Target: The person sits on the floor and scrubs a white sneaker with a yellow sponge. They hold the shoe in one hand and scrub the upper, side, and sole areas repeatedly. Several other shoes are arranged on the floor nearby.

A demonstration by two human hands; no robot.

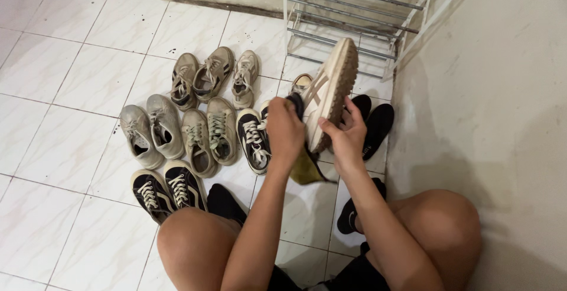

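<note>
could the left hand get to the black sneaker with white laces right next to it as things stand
Probably yes, once freed: the black sneaker lies just beside the left hand with nothing between them, but that hand is pressing a cloth to the raised beige sneaker.

Worn grey sneakers (195,105) and black lace-up pairs (168,192) are spread on white tiles (77,78) beside a metal shoe rack (354,13).

Cream sneaker (328,90), tan stripes, held tilted sole-right, olive cloth (305,170) hanging beneath
</note>
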